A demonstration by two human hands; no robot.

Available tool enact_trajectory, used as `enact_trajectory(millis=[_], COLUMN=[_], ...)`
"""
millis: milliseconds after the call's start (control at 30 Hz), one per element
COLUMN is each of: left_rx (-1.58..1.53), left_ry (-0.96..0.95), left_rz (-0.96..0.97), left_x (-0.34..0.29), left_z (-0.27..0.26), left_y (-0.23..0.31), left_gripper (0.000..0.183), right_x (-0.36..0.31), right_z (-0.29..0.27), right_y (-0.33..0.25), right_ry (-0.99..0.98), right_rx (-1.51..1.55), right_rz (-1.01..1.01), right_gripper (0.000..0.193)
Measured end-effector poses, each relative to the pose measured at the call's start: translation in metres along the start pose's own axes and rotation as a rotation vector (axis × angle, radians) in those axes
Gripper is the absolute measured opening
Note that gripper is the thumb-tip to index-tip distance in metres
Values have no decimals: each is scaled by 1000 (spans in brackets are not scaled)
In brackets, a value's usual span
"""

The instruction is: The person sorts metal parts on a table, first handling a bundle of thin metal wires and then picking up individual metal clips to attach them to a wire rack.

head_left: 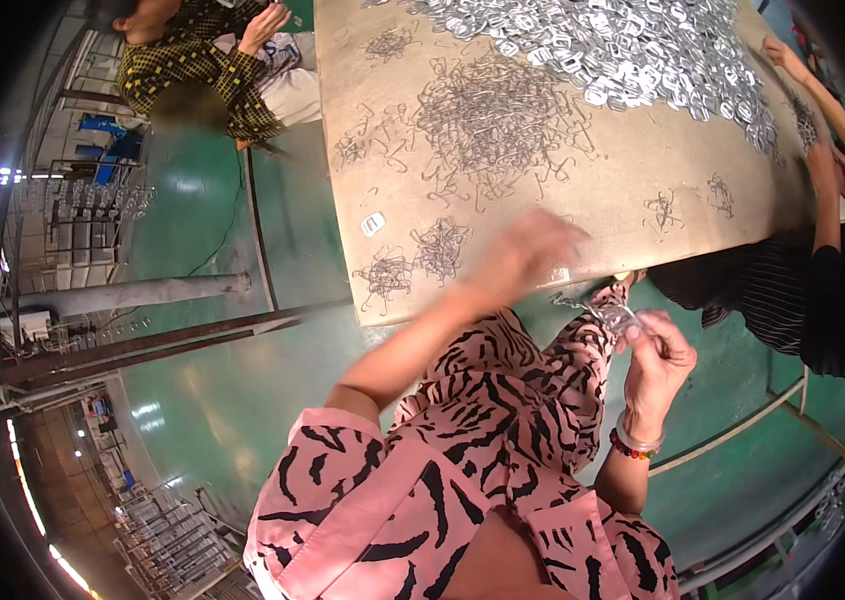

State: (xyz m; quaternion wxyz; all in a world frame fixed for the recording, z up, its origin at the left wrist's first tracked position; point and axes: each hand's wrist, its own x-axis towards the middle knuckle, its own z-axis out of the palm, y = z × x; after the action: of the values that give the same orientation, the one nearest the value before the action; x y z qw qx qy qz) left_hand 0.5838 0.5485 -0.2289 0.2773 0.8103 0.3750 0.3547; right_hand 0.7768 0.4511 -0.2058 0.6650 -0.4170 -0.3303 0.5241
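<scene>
My right hand (659, 358) is closed beyond the near edge of the table, pinching a small silvery metal buckle (619, 318). Thin bent wire (571, 300) sticks out from the buckle toward the left. My left hand (533, 252) passes above the table's near edge, smeared by motion, so its fingers cannot be read. Close to it on the left lie two small piles of bent wire hooks (441, 248). A single flat metal buckle (373, 224) rests near the table's left edge.
On the brown-covered table (633, 190) spreads a big heap of wire hooks (498, 120), with a larger heap of silvery buckles (633, 50) behind it. One person (208, 70) sits at the far left. Another person's arms (828, 150) reach in at the right.
</scene>
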Motion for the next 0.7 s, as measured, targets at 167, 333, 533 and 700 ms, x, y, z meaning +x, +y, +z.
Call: enact_trajectory(millis=[167,333,533,700], left_rx=[601,792,945,893], left_ry=[-358,-543,-546,-119], left_rz=[214,706,590,395], left_x=[59,81,68,40], left_z=[-41,-37,-46,-103], left_y=[-80,-98,-72,-46], left_gripper=[16,17,16,11], right_x=[-1,-6,-17,-17], right_z=[-12,-12,-7,-9], right_y=[-5,-7,-8,-14], right_ry=[-71,-30,2,96], right_rx=[-65,-81,-126,-145], right_rz=[65,-34,-44,-86], right_gripper=[17,19,19,19])
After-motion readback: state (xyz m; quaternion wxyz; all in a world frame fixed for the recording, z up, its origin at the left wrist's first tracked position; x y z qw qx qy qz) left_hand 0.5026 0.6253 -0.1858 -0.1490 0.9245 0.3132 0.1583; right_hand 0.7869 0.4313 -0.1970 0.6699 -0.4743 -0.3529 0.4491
